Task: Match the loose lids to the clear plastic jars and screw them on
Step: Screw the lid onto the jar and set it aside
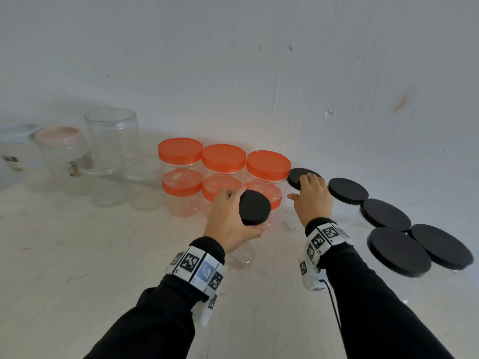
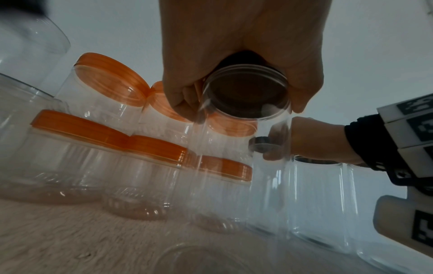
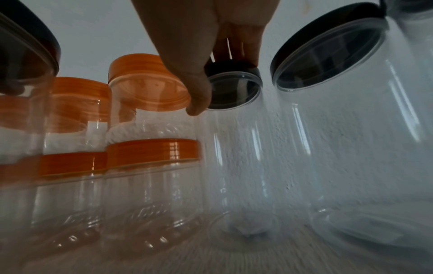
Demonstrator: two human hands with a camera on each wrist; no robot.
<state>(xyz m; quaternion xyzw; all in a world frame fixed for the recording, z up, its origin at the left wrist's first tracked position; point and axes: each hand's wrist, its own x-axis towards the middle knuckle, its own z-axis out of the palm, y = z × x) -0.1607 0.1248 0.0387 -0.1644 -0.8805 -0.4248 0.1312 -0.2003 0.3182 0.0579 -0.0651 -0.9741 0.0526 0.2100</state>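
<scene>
1. Black lid (image 1: 254,207) sat under the left hand (image 1: 228,221), whose fingers and thumb curled round its rim from above; it capped a clear jar (image 2: 234,166) that stood on the tabletop (image 1: 103,255) just in front of the orange-lidded jars, and this top-down hold suits twisting the lid on its threads.
2. Seen from the left wrist, the jar's mouth met the lid's underside all the way round; whether the threads had fully seated I could not tell.
3. The right hand (image 1: 312,196) reached to a second black lid (image 1: 300,177) on the next clear jar (image 3: 239,166) further back; its fingers lay over the top and its thumb hung down at the lid's edge, so it gripped that lid, probably to tighten it or to steady the jar.
4. Six orange-lidded jars (image 1: 223,174) stood in two rows against the wall (image 1: 259,60), touching one another, just beside both hands; the nearest one left little room for the right thumb and could be knocked.
5. Four black-lidded jars (image 1: 386,224) stood to the right, close together and clear of the hands.
6. To the far left, well apart, stood a pale pink-lidded jar (image 1: 62,156), a tall clear jar (image 1: 114,141) and, beside that jar, a clear lid (image 1: 143,169) lying flat on the tabletop; from how things lay, I judged most of the matching done.
</scene>
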